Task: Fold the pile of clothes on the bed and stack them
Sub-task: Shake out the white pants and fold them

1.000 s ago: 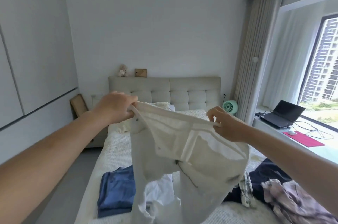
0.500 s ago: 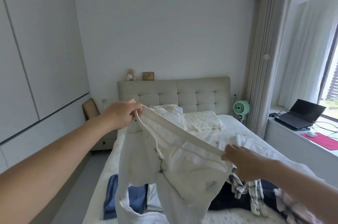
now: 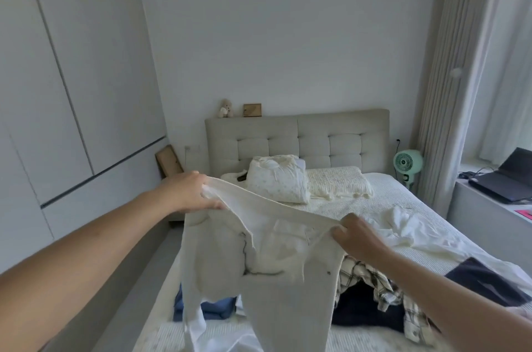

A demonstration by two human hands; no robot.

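- Across the bed, unfolded clothes lie heaped at the near right; a careless lowering of the held garment could, in all likelihood, land it on that heap and tangle with it.
- White trousers hang in the air above the mattress, waistband stretched, legs dangling (one in front of the folded blue garment); swinging legs may knock that fold loose.
- Plaid shirt lies just behind the trousers, and might snag.
- Left hand pinches one waistband end, fingers closed on cloth.
- Right hand grips the other end; if either pinch slackens, the trousers would probably slump.
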